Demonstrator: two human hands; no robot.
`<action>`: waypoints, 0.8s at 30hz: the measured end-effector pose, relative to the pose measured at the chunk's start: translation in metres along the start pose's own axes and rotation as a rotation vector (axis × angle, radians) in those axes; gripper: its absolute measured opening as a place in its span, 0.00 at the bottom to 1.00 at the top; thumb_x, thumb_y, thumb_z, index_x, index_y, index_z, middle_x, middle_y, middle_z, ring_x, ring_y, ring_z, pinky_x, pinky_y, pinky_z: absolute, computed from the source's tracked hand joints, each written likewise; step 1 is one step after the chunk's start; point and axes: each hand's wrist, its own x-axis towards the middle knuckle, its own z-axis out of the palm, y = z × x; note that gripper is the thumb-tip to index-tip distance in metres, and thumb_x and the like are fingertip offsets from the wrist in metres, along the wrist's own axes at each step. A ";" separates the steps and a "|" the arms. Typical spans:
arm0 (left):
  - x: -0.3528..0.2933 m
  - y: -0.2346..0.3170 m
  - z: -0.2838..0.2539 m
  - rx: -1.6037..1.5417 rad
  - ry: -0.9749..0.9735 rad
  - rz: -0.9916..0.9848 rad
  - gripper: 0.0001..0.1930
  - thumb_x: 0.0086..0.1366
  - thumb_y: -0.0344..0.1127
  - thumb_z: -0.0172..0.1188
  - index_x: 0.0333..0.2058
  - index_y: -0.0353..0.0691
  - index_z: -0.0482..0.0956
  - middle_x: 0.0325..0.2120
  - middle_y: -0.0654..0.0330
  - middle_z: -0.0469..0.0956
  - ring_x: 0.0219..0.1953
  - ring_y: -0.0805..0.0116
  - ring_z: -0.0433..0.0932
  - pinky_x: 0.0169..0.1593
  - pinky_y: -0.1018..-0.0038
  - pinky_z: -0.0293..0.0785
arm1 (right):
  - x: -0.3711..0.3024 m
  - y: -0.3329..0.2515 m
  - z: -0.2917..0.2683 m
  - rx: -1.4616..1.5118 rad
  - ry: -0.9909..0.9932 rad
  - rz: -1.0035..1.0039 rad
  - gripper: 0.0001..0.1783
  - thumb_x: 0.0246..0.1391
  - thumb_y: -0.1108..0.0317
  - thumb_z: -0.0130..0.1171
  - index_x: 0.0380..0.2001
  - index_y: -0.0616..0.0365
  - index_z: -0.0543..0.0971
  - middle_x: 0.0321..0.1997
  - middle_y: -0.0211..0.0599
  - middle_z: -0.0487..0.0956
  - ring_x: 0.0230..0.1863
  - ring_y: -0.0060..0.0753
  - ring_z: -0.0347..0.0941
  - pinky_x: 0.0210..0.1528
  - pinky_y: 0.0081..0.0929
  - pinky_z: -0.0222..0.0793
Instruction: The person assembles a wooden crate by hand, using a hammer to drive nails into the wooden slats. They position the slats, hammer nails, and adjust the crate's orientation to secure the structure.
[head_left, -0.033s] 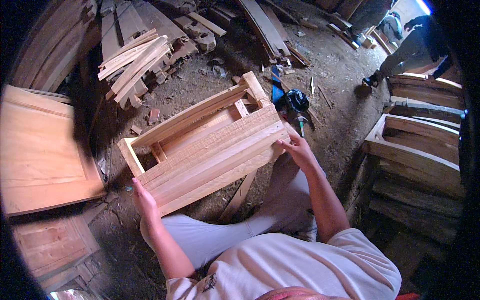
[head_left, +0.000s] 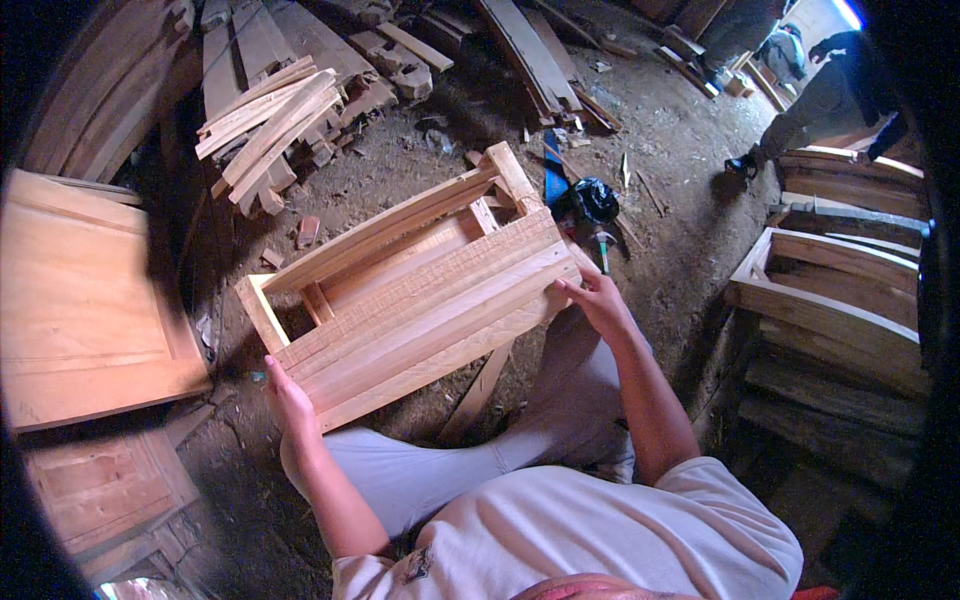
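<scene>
Tilted across my lap is a rectangular wooden frame [head_left: 430, 318] of pale planks, its right end higher in the picture than its left. Its long plank side faces me, and through the gaps on the far side I see inner rails and crosspieces. My left hand [head_left: 290, 398] grips the lower left end, palm against the edge, with most fingers hidden behind it. At the opposite end my right hand [head_left: 597, 300] holds the corner, thumb on the face and the other fingers partly out of sight. Beyond that corner a hammer [head_left: 603, 240] lies beside a black plastic bag [head_left: 592, 202].
A pile of wood strips [head_left: 275, 125] lies far left, with long boards [head_left: 525, 60] farther back. Wooden panels [head_left: 90, 310] stand at the left. Similar wooden frames [head_left: 830, 280] are stacked at the right. Another person [head_left: 825, 100] is at the far right. A blue handsaw-like strip [head_left: 554, 168] lies ahead.
</scene>
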 end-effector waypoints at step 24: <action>-0.005 0.004 0.004 0.018 0.075 0.023 0.40 0.75 0.64 0.43 0.58 0.24 0.73 0.55 0.43 0.77 0.55 0.55 0.76 0.61 0.65 0.69 | 0.006 0.011 -0.002 0.123 -0.079 -0.006 0.23 0.59 0.56 0.69 0.49 0.63 0.82 0.47 0.31 0.84 0.47 0.22 0.76 0.52 0.24 0.68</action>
